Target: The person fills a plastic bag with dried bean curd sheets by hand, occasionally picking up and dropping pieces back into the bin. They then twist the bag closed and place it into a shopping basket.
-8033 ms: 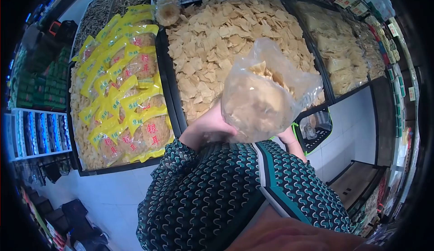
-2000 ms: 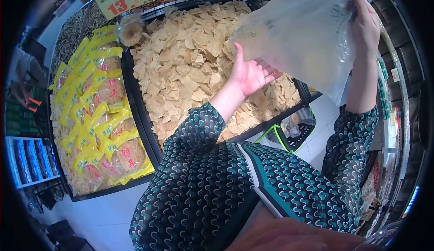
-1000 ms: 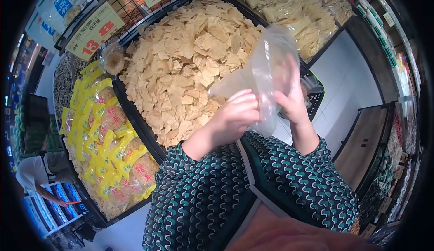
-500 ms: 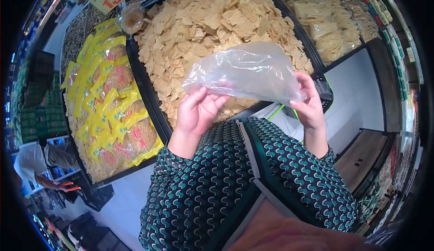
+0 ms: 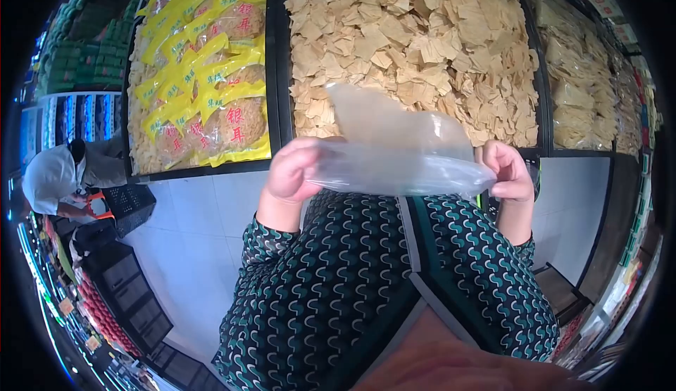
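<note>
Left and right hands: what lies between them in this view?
In the head view, a translucent plastic bag spans from the left hand to the right hand, one side gripped in each.

Bright and fairly even through the middle, falling away to black at all four corners. Bowed strongly toward the rim, with packed store shelving (image 5: 641, 211) bent into a curve at far right. Streaked by white glare and slightly blurred along the translucent thin plastic bag (image 5: 398, 168) at centre. Tinged blue over the pale tiled floor (image 5: 204, 236) at lower left. Dim and soft around the stacked green packages (image 5: 68, 67) at upper left.
</note>
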`<state>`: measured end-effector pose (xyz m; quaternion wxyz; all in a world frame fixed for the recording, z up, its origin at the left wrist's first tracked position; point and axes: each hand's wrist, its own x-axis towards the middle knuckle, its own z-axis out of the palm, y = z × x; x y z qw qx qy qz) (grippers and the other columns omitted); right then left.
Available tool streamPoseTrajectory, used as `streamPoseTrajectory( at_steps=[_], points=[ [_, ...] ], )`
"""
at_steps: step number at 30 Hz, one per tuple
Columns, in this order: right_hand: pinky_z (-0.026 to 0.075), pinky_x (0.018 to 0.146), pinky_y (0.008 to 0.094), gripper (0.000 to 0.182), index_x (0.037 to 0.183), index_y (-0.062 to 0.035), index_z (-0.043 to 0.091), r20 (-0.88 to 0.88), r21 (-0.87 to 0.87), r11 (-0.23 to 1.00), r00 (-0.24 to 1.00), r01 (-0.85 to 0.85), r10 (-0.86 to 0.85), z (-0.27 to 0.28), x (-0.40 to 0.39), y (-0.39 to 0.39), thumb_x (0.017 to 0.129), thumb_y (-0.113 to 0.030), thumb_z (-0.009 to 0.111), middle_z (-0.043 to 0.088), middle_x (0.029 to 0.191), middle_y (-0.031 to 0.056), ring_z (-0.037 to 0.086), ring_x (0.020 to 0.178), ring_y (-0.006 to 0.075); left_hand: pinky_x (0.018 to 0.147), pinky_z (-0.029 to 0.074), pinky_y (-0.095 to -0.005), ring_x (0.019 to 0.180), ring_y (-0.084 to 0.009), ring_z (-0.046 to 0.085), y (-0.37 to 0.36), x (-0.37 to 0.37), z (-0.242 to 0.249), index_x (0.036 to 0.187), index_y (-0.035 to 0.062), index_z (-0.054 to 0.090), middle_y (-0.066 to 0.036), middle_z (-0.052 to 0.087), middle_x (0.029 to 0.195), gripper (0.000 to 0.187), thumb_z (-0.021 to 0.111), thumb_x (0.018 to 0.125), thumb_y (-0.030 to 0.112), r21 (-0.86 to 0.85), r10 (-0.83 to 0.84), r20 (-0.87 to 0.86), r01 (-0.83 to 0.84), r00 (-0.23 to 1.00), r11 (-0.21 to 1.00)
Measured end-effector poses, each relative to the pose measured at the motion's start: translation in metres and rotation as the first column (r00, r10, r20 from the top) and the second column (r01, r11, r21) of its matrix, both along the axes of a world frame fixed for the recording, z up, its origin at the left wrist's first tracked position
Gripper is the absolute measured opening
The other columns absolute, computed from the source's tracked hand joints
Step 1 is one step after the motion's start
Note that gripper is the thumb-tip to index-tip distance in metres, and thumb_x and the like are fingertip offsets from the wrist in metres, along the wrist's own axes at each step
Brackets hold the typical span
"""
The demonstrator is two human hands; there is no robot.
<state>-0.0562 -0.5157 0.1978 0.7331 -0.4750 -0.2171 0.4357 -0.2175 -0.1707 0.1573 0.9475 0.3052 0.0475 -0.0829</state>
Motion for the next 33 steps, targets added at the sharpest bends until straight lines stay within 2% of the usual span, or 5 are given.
streamPoseTrajectory(
  at_steps=[7, 10, 15, 24, 33],
  points=[
    [0.045, 0.07, 0.0237, 0.014, 0.093, -0.0035, 0.055, 0.392, -0.443, 0.884, 0.854, -0.15, 0.342, -0.033, 0.019, 0.066, 0.089, -0.01, 0.067, 0.058, 0.081, -0.001, 0.055, 0.076, 0.0086, 0.083, 0.048, -0.0298, 0.089, -0.0157, 0.058, -0.012, -0.043, 0.037, 0.126, -0.0002, 0.042, -0.008, 0.059, 0.102, 0.067, 0.08, 0.071, 0.006, 0.516, 0.403, 0.102, -0.394, 0.91, 0.76],
    [0.052, 0.087, 0.0323, 0.029, 0.122, 0.0009, 0.056, -0.525, 0.223, 0.95, 0.794, -0.22, 0.307, -0.064, 0.035, 0.088, 0.096, -0.012, 0.055, 0.068, 0.105, 0.0101, 0.066, 0.096, 0.02, 0.07, 0.05, -0.0238, 0.082, -0.0128, 0.058, -0.018, -0.057, 0.048, 0.132, 0.0048, 0.039, -0.009, 0.057, 0.106, 0.064, 0.07, 0.077, -0.006, 0.444, 0.507, 0.14, -0.512, 0.85, 0.735],
    [0.051, 0.09, 0.0313, 0.045, 0.136, -0.0009, 0.046, -0.667, 0.036, 0.989, 0.733, -0.145, 0.132, -0.046, 0.032, 0.124, 0.092, -0.006, 0.057, 0.064, 0.113, 0.0109, 0.064, 0.1, 0.0199, 0.055, 0.047, -0.0204, 0.083, -0.0113, 0.058, -0.018, -0.07, 0.061, 0.129, 0.0083, 0.056, -0.012, 0.054, 0.114, 0.045, 0.056, 0.086, -0.007, 0.992, 0.243, 0.066, -0.091, 0.968, 0.093],
    [0.049, 0.071, 0.03, 0.041, 0.115, -0.0135, 0.068, 0.804, -0.359, 0.919, 0.554, 0.163, 0.216, -0.029, -0.008, 0.129, 0.075, -0.021, 0.078, 0.056, 0.084, 0.006, 0.062, 0.08, 0.021, 0.106, 0.038, -0.0392, 0.128, -0.0388, 0.046, -0.024, -0.041, 0.054, 0.145, -0.0042, 0.027, -0.028, 0.047, 0.137, 0.085, 0.074, 0.074, 0.004, 0.901, 0.396, 0.14, 0.049, 0.908, -0.432],
    [0.054, 0.08, 0.0425, 0.074, 0.135, -0.0099, 0.043, 0.949, -0.316, 0.693, 0.218, 0.648, 0.228, -0.057, -0.03, 0.173, 0.068, -0.007, 0.074, 0.04, 0.136, 0.0216, 0.062, 0.099, 0.0359, 0.103, 0.04, -0.0425, 0.126, -0.0461, 0.043, -0.023, -0.042, 0.053, 0.144, 0.0005, 0.031, -0.031, 0.04, 0.137, 0.085, 0.078, 0.074, 0.01, 0.965, 0.337, 0.144, -0.057, 0.93, -0.255]
  ],
)
